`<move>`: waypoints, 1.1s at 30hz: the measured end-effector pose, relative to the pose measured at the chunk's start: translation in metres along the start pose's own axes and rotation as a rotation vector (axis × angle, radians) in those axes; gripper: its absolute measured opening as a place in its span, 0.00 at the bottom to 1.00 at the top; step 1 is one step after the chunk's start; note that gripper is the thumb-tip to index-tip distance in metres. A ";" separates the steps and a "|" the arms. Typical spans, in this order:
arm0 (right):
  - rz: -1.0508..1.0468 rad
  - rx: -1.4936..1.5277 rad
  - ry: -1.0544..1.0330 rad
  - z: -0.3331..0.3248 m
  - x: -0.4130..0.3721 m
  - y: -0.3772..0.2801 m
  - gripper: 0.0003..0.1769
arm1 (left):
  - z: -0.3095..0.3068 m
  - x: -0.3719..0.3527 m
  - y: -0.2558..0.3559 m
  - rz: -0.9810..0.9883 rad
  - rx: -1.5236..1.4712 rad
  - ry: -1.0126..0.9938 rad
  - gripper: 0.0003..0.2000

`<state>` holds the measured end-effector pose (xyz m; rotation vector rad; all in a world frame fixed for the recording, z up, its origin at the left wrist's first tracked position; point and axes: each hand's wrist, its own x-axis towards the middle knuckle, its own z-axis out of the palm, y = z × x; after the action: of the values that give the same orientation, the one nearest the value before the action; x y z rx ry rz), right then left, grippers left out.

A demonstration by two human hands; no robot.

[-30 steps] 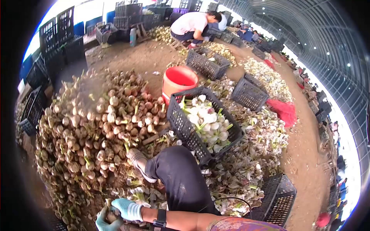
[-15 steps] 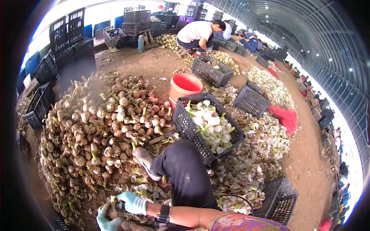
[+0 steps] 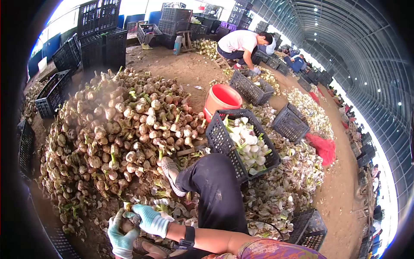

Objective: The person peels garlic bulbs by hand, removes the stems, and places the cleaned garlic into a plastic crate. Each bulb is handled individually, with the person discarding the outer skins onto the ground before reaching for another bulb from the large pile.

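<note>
Seen from above, a person's two gloved hands meet low on the left. The left hand point(image 3: 122, 238), in a pale mint-green and white knit glove, is curled most of the way closed around a round, brownish garlic bulb point(image 3: 128, 225), which sits between the two hands with its pale, cut-looking stem end pointing up. The right hand point(image 3: 152, 221), in a matching glove below a black wristband point(image 3: 188, 236), has its fingers bent over the top of the bulb, touching it near the stem; whether it also grips a tool is hidden. Just beyond the hands rises a large heap of unpeeled, soil-brown garlic bulbs point(image 3: 108, 138) on the dirt floor. Past the person's bent knee in dark trousers point(image 3: 215, 181) stands a black plastic mesh crate point(image 3: 222, 140) holding clean white bulbs with green stems point(image 3: 250, 146), next to an orange-red bucket point(image 3: 211, 105). Loose pale peelings point(image 3: 284, 185) spread to the crate's right.
</note>
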<state>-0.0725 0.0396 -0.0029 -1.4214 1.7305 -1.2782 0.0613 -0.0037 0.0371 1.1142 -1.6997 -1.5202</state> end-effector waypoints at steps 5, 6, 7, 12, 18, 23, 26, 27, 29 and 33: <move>-0.166 -0.061 -0.093 -0.021 -0.005 -0.014 0.09 | -0.014 0.000 -0.003 0.114 0.106 -0.140 0.31; -0.397 -0.107 0.078 -0.019 -0.005 -0.005 0.08 | -0.005 -0.001 -0.022 0.003 -0.112 -0.048 0.30; -0.220 -0.167 -0.232 -0.044 0.000 -0.027 0.08 | -0.006 -0.007 0.014 -0.057 0.160 -0.102 0.29; -0.216 -0.041 -0.251 -0.049 0.002 -0.009 0.15 | -0.015 -0.007 0.013 -0.138 -0.260 -0.253 0.32; 0.177 0.417 -0.317 -0.053 0.008 -0.027 0.17 | -0.016 -0.004 0.007 0.007 -0.049 -0.195 0.31; 0.123 0.240 -0.187 -0.032 0.005 -0.019 0.11 | -0.015 -0.006 0.012 0.185 0.192 -0.081 0.32; -0.079 -0.039 -0.218 -0.034 0.009 -0.035 0.08 | -0.023 -0.010 0.012 0.149 0.189 -0.080 0.32; -0.078 -0.040 -0.223 -0.035 0.011 -0.038 0.08 | -0.023 -0.010 0.011 0.147 0.177 -0.082 0.31; -0.143 -0.116 -0.236 -0.038 0.014 -0.040 0.08 | -0.023 -0.009 0.012 0.148 0.157 -0.082 0.31; -0.303 -0.241 -0.146 -0.044 0.014 -0.046 0.06 | -0.029 -0.013 0.016 -0.224 -0.609 -0.272 0.32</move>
<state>-0.0954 0.0416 0.0579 -1.9257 1.6587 -1.1065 0.0892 -0.0068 0.0585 0.8105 -1.1499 -2.2148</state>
